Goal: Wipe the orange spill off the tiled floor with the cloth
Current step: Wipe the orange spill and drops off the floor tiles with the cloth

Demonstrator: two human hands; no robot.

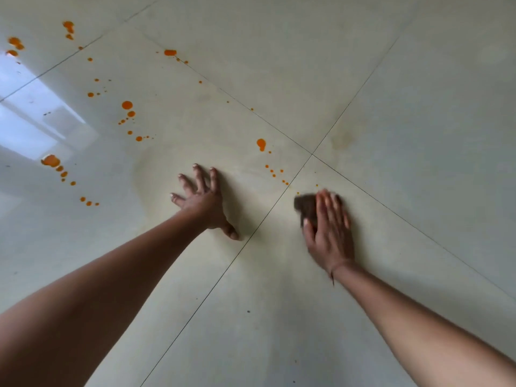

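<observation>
Our right hand (331, 236) presses the cloth (304, 208), fingers straight; our left hand (202, 203) braces, fingers spread. We judge most of the orange spill (127, 105) unwiped.

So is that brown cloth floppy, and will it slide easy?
Probably floppy: the cloth lies bunched flat under the right hand. It likely slides easily, since the floor tiles look glossy. Probably light too: flat fingers alone push it.

The tiled floor (405, 79) has a smooth, high-gloss finish and mirrors bright light at far left. Its grout lines (362, 88) are thin, dark and matt. The orange spill (127, 105) lies as wet, shiny droplets. The cloth (305, 208) is dark brown matt fabric, weave blurred
</observation>
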